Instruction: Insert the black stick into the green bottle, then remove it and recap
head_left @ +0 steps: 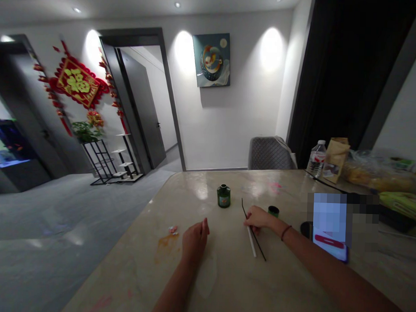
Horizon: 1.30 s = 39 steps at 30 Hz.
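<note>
My right hand [256, 218] is closed in a pinch over the table. A thin black stick [260, 249] and a thicker white stick [252, 244] slant down from it, and the black one also sticks out above the fingers. My left hand [194, 238] rests by the table's middle with its fingers curled together; no object shows in it. Between and beyond both hands stands a small dark green glass bottle [223, 197], upright, its neck open and a label on its front. Partly behind my right wrist is a short dark green cap-like piece [273, 211], its dark hollow facing up.
Small pinkish bits [173, 229] lie left of my left hand, beside an orange stain. At right are a phone [329, 244], a black round object [305, 229], a water bottle [317, 159], a paper bag [336, 159] and plastic-wrapped goods [378, 173]. A grey chair [270, 153] stands behind the table [149, 267].
</note>
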Available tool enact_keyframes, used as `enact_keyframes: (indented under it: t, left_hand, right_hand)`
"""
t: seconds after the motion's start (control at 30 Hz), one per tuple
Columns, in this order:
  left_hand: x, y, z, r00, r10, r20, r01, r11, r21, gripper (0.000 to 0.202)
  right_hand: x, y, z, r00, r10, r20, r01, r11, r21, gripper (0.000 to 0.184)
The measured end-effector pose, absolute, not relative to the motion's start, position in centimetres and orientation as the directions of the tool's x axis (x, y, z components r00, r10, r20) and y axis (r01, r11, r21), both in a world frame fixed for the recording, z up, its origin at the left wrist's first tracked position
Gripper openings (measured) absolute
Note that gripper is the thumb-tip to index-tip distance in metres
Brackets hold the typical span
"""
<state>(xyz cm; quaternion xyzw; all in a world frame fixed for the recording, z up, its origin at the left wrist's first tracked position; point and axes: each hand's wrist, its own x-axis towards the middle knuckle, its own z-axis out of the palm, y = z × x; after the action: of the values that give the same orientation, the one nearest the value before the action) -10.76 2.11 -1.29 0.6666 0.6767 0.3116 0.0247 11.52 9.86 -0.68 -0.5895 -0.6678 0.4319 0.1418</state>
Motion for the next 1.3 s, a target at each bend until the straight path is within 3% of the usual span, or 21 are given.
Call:
enact_keyframes:
  t: [0.2, 0.3, 0.37, 0.43, 0.5, 0.57, 0.67, 0.73, 0.77, 0.83, 0.9, 1.03, 1.17, 1.3]
  left_hand:
    - [-10.7, 2.2, -1.4, -0.114, 0.918, 0.380, 0.890, -0.076, 0.450, 0.055]
    - [-10.7, 2.2, -1.4, -0.119, 0.922, 0.370, 0.888, -0.068, 0.454, 0.055]
    - [-10.7, 2.3, -1.4, -0.119, 0.924, 0.363, 0.887, -0.065, 0.458, 0.055]
    - [-10.7, 2.3, -1.3, -0.120, 0.926, 0.358, 0.886, -0.062, 0.459, 0.055]
    - [-10.7, 2.3, -1.3, -0.127, 0.926, 0.355, 0.886, -0.056, 0.461, 0.056]
    - [-10.7, 2.2, -1.3, -0.128, 0.924, 0.360, 0.887, -0.056, 0.459, 0.056]
    - [-10.7, 2.2, -1.3, -0.121, 0.921, 0.371, 0.890, -0.064, 0.451, 0.056]
    - [-10.7, 2.2, -1.3, -0.120, 0.920, 0.373, 0.892, -0.065, 0.447, 0.056]
    - [-10.6, 2.2, -1.3, -0.122, 0.920, 0.373, 0.893, -0.062, 0.446, 0.056]
    - [-10.6, 2.2, -1.4, -0.125, 0.920, 0.371, 0.893, -0.059, 0.446, 0.056]
    - [-10.6, 2.2, -1.4, -0.121, 0.922, 0.368, 0.896, -0.058, 0.440, 0.055]
    - [-10.4, 2.1, -1.3, -0.119, 0.931, 0.346, 0.917, -0.030, 0.397, 0.054]
    - [-10.3, 2.1, -1.1, -0.124, 0.938, 0.323, 0.933, -0.001, 0.361, 0.053]
    - [-10.3, 2.1, -1.1, -0.116, 0.942, 0.316, 0.934, -0.005, 0.357, 0.053]
  right_hand:
    - [11.9, 9.3, -0.8, -0.191, 0.961, -0.199, 0.739, 0.007, -0.674, 0.006]
    - [12.7, 8.9, 0.9, -0.128, 0.984, 0.123, 0.912, 0.166, -0.376, 0.016]
    - [13.3, 8.7, 2.0, -0.110, 0.957, 0.268, 0.981, 0.148, -0.127, 0.021]
    - [13.8, 8.5, 2.6, -0.071, 0.965, 0.252, 0.997, 0.070, 0.013, 0.022]
    - [14.3, 8.5, 2.7, -0.011, 0.988, 0.156, 0.999, 0.005, 0.042, 0.022]
    - [14.7, 9.0, 2.6, 0.027, 0.997, 0.077, 0.999, -0.028, 0.016, 0.022]
    - [15.5, 10.5, 2.8, 0.016, 0.997, 0.070, 1.000, -0.014, -0.025, 0.024]
    - [15.7, 11.8, 3.3, -0.013, 0.995, 0.098, 0.990, 0.027, -0.140, 0.029]
    - [15.6, 12.5, 3.7, -0.019, 0.994, 0.111, 0.946, 0.054, -0.321, 0.030]
    - [14.9, 13.7, 4.2, -0.042, 0.993, 0.113, 0.695, 0.110, -0.710, 0.028]
    - [13.2, 14.6, 4.6, -0.087, 0.988, 0.125, 0.577, 0.152, -0.802, 0.028]
    - [8.8, 15.6, 4.5, -0.060, 0.962, 0.268, 0.351, 0.271, -0.896, 0.031]
    - [5.5, 16.4, 4.0, 0.017, 0.952, 0.306, 0.519, 0.254, -0.816, 0.028]
    - [4.2, 17.0, 3.6, -0.071, 0.936, 0.346, 0.672, 0.301, -0.676, 0.027]
